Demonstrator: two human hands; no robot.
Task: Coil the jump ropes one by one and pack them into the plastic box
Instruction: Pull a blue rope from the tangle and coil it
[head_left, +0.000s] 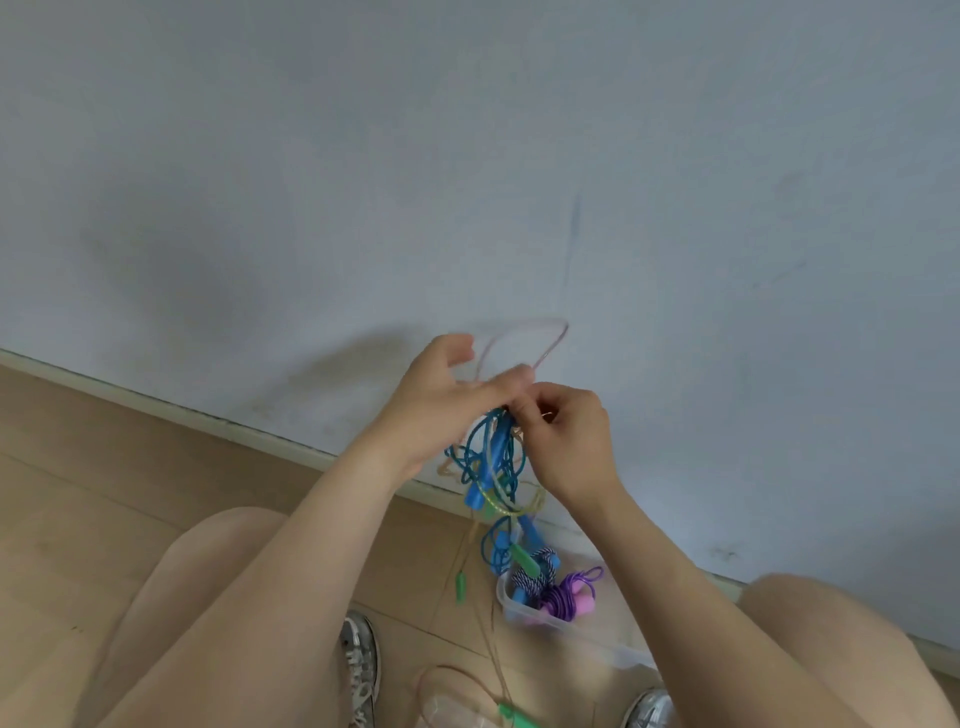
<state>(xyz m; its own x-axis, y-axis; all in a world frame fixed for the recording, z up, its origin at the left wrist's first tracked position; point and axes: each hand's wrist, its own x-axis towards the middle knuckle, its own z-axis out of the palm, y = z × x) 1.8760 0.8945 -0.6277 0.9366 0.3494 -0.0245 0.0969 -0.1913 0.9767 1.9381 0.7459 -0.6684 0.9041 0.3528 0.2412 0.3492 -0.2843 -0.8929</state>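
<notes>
My left hand (441, 400) holds up a tangled bunch of jump ropes (491, 462), mostly blue cord with blue handles and a yellow-green strand. My right hand (569, 436) pinches a thin pale pink rope (545, 340) beside it; that rope loops up above my fingers. Green handles (519, 553) and pale cords dangle down toward the floor. Below, a clear plastic box (511, 605) holds a purple coiled rope (563, 597) with pink handles and a black-and-white braided rope (535, 571).
A pale grey wall fills the upper view, meeting the wooden floor (78, 493) at a baseboard. My knees and two silver shoes (361, 660) frame the box. Another green handle (511, 714) and a clear item lie at the bottom edge.
</notes>
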